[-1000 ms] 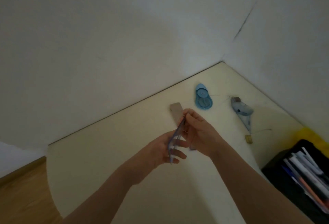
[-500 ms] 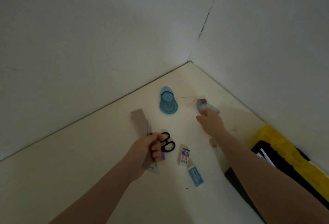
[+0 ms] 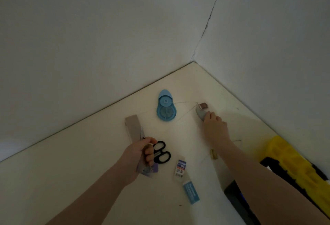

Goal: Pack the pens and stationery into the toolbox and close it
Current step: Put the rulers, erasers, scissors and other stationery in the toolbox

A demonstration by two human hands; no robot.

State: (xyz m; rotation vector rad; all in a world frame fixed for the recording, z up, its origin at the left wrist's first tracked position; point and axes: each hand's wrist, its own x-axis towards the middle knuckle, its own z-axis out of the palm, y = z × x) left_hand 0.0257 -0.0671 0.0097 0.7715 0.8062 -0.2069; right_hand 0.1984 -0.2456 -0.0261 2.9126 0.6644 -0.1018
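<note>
Gripping a flat clear packet (image 3: 145, 168), left hand (image 3: 138, 155) has fingers curled round it, just beside black scissors (image 3: 161, 151) on the table (image 3: 71, 171). Right hand (image 3: 215, 126) reaches far, fingers curling onto a grey dispenser (image 3: 200, 112). Blue tape dispenser (image 3: 166, 107) lies near the wall; erasers (image 3: 185, 180) sit between the arms. Yellow-black toolbox (image 3: 289, 164) at right edge.

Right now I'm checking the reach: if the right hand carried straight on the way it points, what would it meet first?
The right hand already touches the grey correction-tape dispenser at its fingertips. Beyond it, probably bare tabletop, then the wall corner; depth is unclear.
</note>
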